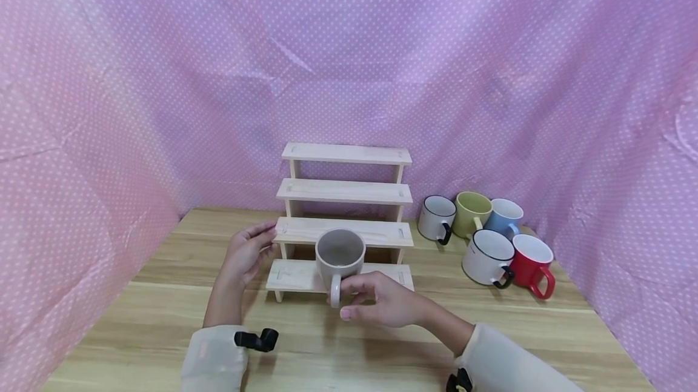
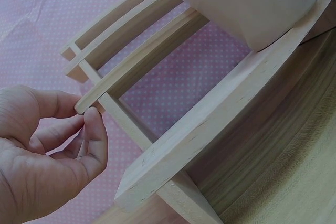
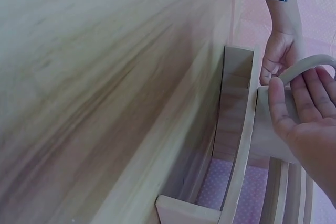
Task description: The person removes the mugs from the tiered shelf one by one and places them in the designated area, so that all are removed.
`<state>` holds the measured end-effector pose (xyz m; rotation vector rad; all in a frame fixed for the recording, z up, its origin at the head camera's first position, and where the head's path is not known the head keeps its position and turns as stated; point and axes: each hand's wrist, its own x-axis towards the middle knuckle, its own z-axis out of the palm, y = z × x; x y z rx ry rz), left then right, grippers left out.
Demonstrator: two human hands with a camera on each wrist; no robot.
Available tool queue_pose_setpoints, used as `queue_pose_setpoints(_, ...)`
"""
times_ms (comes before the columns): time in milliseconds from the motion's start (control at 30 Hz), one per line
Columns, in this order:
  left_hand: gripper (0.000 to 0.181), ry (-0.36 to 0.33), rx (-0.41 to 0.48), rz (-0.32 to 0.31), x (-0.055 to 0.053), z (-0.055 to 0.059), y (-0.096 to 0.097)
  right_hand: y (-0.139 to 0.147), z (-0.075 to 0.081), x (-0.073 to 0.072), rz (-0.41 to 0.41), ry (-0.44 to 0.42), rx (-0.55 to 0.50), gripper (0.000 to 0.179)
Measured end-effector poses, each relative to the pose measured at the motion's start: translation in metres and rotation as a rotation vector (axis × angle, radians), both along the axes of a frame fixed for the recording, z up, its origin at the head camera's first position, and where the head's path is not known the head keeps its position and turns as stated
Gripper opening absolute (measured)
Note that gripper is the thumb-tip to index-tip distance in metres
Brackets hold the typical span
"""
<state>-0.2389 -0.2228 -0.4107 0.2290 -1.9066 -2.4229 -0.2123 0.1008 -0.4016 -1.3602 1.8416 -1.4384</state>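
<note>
A pale beige mug [image 1: 340, 252] stands on the lowest step of a wooden tiered shelf [image 1: 343, 191], its handle facing me. My right hand [image 1: 382, 300] holds the mug by its handle, fingers at the loop and thumb lower and to the right. In the right wrist view, the thumb of this right hand [image 3: 310, 114] lies near one end of the handle [image 3: 310, 66]. My left hand [image 1: 248, 252] is at the shelf's left side. The left wrist view shows this left hand [image 2: 52, 150] pinching the end of a step board [image 2: 131, 59] between thumb and finger.
Several mugs stand right of the shelf: a black-rimmed white one [image 1: 436, 219], a green one [image 1: 471, 216], a blue one [image 1: 498, 216], another black-rimmed white one [image 1: 485, 259] and a red one [image 1: 529, 259]. A pink dotted cloth [image 1: 349, 77] hangs behind the wooden table [image 1: 163, 301].
</note>
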Motion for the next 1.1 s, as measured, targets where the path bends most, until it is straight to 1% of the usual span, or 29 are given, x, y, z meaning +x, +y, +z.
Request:
queue_pose_setpoints(133,0.046,-0.004,0.008,0.001,-0.001,0.000,0.000,-0.001,0.000,0.000,-0.035,-0.024,-0.010,0.023)
queue_pose_setpoints(333,0.046,-0.004,0.008,0.009,0.000,-0.001,0.001,0.000,-0.001,-0.001,-0.042,-0.068,-0.053,0.020)
queue_pose_setpoints(533,0.045,0.002,0.003,0.014,0.000,-0.001,0.002,0.004,-0.002,-0.005,-0.081,-0.108,-0.037,0.018)
queue_pose_setpoints(633,0.045,0.001,0.000,0.011,0.000,-0.001,0.002,0.008,-0.002,-0.008,-0.115,-0.120,-0.023,0.020)
queue_pose_setpoints(800,0.046,0.007,0.012,0.005,-0.001,-0.001,0.002,0.015,-0.002,-0.014,-0.158,-0.120,-0.027,0.029)
queue_pose_setpoints(900,0.045,0.010,0.021,0.008,-0.001,-0.001,0.002,0.018,0.000,-0.017,-0.177,-0.149,-0.027,0.033)
queue_pose_setpoints(1000,0.045,0.009,0.020,0.009,-0.001,-0.001,0.002,0.021,0.001,-0.020,-0.204,-0.169,-0.008,0.034)
queue_pose_setpoints(1100,0.045,0.009,0.018,0.008,-0.001,-0.001,0.002,0.024,0.001,-0.024,-0.213,-0.165,0.007,0.034)
